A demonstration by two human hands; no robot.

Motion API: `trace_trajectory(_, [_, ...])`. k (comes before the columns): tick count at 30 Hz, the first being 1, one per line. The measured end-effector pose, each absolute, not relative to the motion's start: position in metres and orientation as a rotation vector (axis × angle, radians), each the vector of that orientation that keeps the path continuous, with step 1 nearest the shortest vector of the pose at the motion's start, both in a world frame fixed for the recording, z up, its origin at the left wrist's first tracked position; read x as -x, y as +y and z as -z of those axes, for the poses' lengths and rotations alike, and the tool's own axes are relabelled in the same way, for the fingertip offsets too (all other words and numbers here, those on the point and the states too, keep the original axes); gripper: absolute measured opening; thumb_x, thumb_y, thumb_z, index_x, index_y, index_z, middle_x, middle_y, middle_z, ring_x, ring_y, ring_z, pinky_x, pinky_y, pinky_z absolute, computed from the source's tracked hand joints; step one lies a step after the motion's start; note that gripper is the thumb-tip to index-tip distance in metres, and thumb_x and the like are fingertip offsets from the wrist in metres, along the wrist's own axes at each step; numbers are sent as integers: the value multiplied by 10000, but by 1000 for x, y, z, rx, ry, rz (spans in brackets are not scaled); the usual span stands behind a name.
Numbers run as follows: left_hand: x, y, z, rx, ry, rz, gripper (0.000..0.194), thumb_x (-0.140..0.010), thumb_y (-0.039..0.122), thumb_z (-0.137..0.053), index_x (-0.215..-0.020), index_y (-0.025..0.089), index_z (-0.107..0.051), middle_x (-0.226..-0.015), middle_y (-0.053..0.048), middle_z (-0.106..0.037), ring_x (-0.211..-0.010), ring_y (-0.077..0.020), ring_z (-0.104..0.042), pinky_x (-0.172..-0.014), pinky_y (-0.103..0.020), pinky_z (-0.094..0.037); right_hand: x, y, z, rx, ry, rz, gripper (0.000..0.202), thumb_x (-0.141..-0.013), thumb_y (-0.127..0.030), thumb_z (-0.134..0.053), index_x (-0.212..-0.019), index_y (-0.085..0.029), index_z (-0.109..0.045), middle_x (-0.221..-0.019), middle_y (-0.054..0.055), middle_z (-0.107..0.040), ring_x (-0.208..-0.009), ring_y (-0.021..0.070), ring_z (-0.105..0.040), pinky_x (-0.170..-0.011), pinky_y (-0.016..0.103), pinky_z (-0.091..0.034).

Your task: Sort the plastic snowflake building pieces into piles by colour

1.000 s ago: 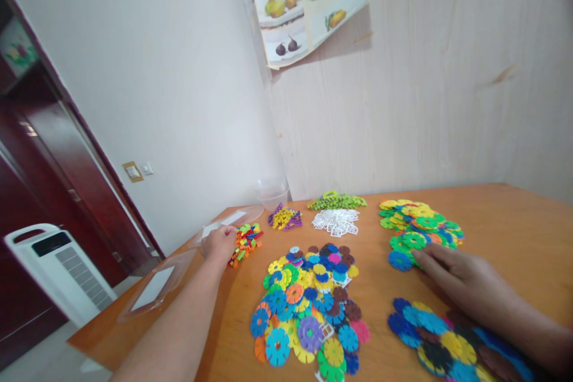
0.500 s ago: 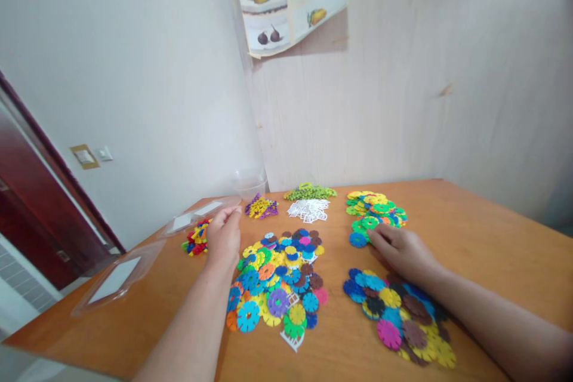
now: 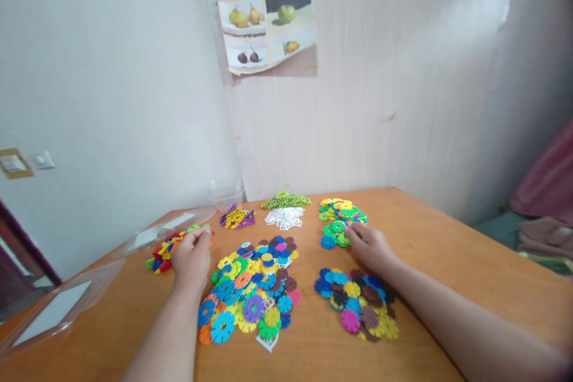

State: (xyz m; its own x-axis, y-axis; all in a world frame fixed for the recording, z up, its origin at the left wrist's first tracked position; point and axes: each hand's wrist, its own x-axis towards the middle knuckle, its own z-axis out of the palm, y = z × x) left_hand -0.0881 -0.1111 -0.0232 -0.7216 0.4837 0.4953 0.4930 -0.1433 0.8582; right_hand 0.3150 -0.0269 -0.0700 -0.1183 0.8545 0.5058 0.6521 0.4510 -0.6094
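Observation:
My left hand [image 3: 193, 253] is closed in a pinch beside a pile of red, yellow and blue pieces [image 3: 166, 250]; whatever its fingertips hold is too small to name. My right hand [image 3: 369, 245] is closed too, its fingertips at the edge of a pile of green and yellow discs [image 3: 338, 230]; I cannot make out anything in it. Between the hands spreads a large pile of mixed notched discs [image 3: 250, 292]. Nearer to me, below my right hand, is another pile of mixed discs [image 3: 358, 301].
Further back lie purple and yellow pieces [image 3: 237, 216], white pieces [image 3: 284, 218] and green pieces [image 3: 285, 200]. A clear tub [image 3: 225, 194] stands by the wall. Clear bags with white labels [image 3: 52, 312] rest along the table's left side.
The view has turned to the right. My left hand has shifted from beside the big disc pile's top toward the red, yellow and blue pile. My right hand stays by the green discs.

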Motion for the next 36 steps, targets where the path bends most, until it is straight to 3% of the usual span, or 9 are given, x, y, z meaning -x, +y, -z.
trace_trajectory(4, [95,-108,29,1113,-2071,2185,292,-693,355,-643,-891,157,-725,-924,-56,-743,-964,-240,-662,-900,-354,-496,-322,-29,68,1288,-1794,-319,458,-919,-554,-379,-610,-218,-422,-551,-28,-443,-553,131,-429,-534,249,-313])
trace_trajectory(10, [103,-101,40,1086,-2217,2315,271,-633,375,-660,-791,158,-695,-742,-33,-702,-778,-218,-660,-809,-368,-521,-324,-37,70,1255,-1823,-365,442,-908,-556,-403,-623,-218,-415,-558,-29,-434,-564,131,-427,-523,238,-310])
trace_trajectory(17, [105,-99,48,1198,-2354,2277,215,-611,365,-665,-717,179,-680,-708,-53,-707,-729,-234,-665,-723,-351,-522,-316,-50,65,1261,-1961,-300,363,-923,-483,-421,-700,-213,-518,-632,-21,-541,-621,143,-491,-588,246,-356])
trace_trajectory(26, [113,-88,69,1543,-2438,1838,281,-724,460,-604,-752,198,-703,-728,-46,-731,-730,-245,-672,-623,-303,-457,-274,-59,37,1226,-2221,-230,258,-893,-339,-484,-723,-199,-620,-769,24,-659,-707,158,-574,-610,251,-365])
trace_trajectory(29, [112,-88,69,1591,-2463,1659,298,-759,476,-576,-752,210,-710,-736,-34,-735,-748,-241,-673,-615,-292,-428,-253,-56,30,1236,-2347,-258,216,-863,-310,-517,-833,-203,-703,-834,40,-705,-763,176,-616,-636,254,-388])
trace_trajectory(33, [110,-88,68,1624,-2477,1553,304,-798,463,-538,-761,215,-709,-774,-28,-743,-776,-224,-673,-617,-277,-406,-224,-55,21,1255,-2495,-252,304,-841,-325,-548,-1041,-216,-749,-972,77,-723,-854,197,-648,-690,257,-415])
trace_trajectory(36, [110,-88,69,1625,-2479,1545,307,-810,473,-526,-766,224,-701,-778,-22,-740,-773,-219,-668,-609,-276,-399,-205,-53,16,1214,-2599,-260,310,-841,-341,-551,-1058,-252,-754,-978,65,-722,-872,199,-650,-697,254,-415])
